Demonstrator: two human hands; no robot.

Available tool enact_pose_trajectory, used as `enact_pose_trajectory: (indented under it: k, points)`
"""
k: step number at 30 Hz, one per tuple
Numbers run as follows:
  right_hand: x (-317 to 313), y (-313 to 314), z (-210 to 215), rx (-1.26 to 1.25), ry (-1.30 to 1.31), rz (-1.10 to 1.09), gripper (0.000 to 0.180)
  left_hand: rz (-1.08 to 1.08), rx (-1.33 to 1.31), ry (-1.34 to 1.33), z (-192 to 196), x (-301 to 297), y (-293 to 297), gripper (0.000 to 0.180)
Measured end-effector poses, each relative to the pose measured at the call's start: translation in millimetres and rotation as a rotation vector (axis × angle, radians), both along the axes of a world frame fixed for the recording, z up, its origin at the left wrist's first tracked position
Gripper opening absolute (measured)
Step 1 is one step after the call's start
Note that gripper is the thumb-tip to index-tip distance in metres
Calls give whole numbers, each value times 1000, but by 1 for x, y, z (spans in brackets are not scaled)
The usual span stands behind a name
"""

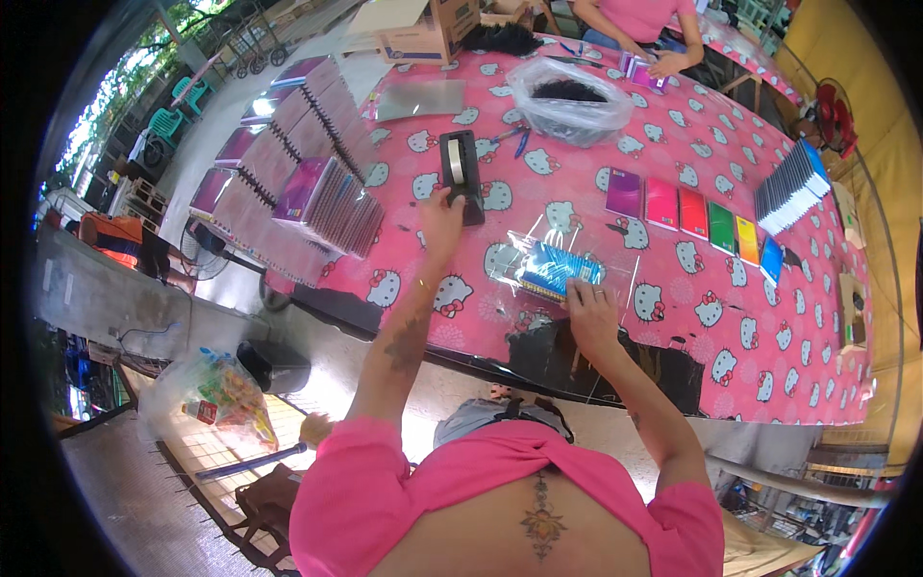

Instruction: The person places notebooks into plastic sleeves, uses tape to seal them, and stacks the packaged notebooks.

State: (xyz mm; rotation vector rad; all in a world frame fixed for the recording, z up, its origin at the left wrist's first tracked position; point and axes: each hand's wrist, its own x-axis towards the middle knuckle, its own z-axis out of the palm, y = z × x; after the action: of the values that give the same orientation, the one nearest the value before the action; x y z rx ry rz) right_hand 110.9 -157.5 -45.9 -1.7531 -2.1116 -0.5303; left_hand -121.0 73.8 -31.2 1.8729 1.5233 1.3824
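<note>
My left hand (442,221) is at the near end of a black tape dispenser (467,154) with a roll of pale tape (455,162). Its thumb and forefinger are closed together; any tape between them is too small to make out. My right hand (593,315) grips the near right edge of a blue spiral notebook pack (553,269), fingers over its top. Clear plastic film (620,274) lies around and under this pack, its loose sides spread on the table.
Purple spiral notebooks (322,207) stand stacked at left. Single coloured notebooks (661,202) lie in a row at right, before a blue-covered stack (793,188). Farther back are a plastic-lined basin (572,101), blue scissors (521,142), a cardboard box (428,34) and a co-worker's hands (666,63) holding purple notebooks.
</note>
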Motion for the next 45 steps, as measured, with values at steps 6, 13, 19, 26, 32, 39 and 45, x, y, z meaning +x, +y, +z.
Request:
enact_pose_trajectory:
  k: [6, 13, 19, 26, 32, 39, 45]
  points:
    - [-1, 1, -3, -40, 27, -28, 43, -172, -456, -766, -22, -1, 22, 9]
    - [9, 7, 1, 31, 117, 95, 38, 34, -472, -244, -42, -34, -4, 19]
    - [27, 2, -4, 30, 160, 124, 35, -419, -533, -10, 40, 51, -85, 29]
    - [30, 5, -2, 38, 210, 187, 29, -272, -367, 506, 6, 106, -131, 41]
    - [34, 8, 12, -122, 281, 205, 43, -239, -403, 797, 12, 91, -132, 54]
    - [65, 67, -1, -103, 319, 201, 50, -388, 67, 677, 6, 96, -186, 31]
    - [127, 122, 36, -951, 1168, 252, 68, -425, 231, 253, 1, 87, -166, 38]
